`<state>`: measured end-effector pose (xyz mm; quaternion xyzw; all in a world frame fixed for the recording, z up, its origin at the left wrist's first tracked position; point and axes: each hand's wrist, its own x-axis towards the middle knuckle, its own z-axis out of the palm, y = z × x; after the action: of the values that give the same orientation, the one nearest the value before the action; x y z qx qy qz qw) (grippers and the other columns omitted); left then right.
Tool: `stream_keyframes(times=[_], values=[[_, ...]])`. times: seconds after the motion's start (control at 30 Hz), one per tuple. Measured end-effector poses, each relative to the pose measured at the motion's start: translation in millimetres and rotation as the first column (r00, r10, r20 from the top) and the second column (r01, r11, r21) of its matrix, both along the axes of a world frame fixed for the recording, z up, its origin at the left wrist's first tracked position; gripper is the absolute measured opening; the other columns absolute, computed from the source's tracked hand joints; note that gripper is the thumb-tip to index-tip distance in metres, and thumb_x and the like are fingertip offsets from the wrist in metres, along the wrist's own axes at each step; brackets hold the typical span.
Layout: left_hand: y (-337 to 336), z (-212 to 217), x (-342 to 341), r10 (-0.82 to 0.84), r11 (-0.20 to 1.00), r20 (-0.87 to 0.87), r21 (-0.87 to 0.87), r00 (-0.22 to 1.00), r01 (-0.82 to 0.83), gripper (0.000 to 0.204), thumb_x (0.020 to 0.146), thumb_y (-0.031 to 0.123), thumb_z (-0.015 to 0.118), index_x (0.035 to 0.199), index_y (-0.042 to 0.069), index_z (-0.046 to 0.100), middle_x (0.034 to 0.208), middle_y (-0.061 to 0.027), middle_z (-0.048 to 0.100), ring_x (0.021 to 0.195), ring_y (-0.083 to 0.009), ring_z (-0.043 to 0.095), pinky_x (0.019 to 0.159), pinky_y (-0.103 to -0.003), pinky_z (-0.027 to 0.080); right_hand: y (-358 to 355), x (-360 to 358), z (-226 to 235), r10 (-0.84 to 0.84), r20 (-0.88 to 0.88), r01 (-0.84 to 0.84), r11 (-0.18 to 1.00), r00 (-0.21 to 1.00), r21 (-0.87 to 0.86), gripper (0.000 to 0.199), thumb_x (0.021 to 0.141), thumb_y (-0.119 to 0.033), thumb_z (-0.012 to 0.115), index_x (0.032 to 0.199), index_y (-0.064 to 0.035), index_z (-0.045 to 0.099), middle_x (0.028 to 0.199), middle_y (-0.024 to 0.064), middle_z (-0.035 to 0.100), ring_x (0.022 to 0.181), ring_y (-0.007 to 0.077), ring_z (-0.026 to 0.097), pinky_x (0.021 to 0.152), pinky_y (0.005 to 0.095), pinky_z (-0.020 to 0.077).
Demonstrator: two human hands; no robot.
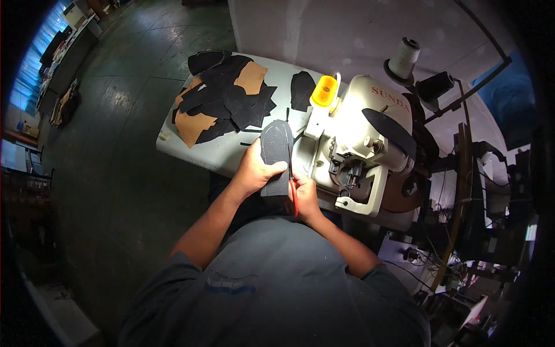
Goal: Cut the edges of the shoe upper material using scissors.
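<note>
My left hand [254, 172] grips a dark grey, sole-shaped flat piece [276, 151] by its lower left edge and holds it up over the front edge of the white table [222, 151]. My right hand [306, 198] is closed on red-handled scissors [293, 195]; their blade lies against the right edge of the piece. Both hands are close together, just left of the cream sewing machine [358, 141].
A pile of black and tan cut pieces [222, 101] lies at the table's far left. A lone black piece [302, 89] and a yellow cup [324, 91] sit behind the machine. Thread cones [403, 58] stand at the back right. Dark floor stretches to the left.
</note>
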<state>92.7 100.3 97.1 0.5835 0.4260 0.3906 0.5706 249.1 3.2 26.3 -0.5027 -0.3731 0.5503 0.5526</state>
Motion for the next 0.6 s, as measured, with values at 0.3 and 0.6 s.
stream_keyframes(times=[0.3,0.6], values=[[24.5,21.5,4.7,0.063,0.978,-0.155,0.205,0.986,-0.03,0.06,0.083,0.01,0.087,0.137,0.001,0.062,0.124,-0.0121,0.073,0.114,-0.0183,0.069,0.103,-0.036,0.055,-1.8,-1.1,22.6,0.044,-0.064,-0.05,0.994,0.997,-0.101,0.019,0.103,-0.007,0.063,0.119,-0.0031,0.073,0.072,-0.0071,0.06,0.056,0.0026,0.05,0.048,0.025,0.038],[18.9,6.5,10.3,0.02,0.984,-0.109,0.176,0.994,0.0,0.063,0.077,0.008,0.084,0.135,0.0,0.06,0.118,-0.0109,0.069,0.111,-0.0191,0.067,0.103,-0.035,0.053,1.2,-5.3,32.4,-0.024,-0.038,0.016,0.98,0.999,-0.198,0.012,0.103,-0.003,0.057,0.106,-0.0052,0.068,0.063,-0.0046,0.055,0.045,0.0047,0.046,0.041,0.0269,0.0345]])
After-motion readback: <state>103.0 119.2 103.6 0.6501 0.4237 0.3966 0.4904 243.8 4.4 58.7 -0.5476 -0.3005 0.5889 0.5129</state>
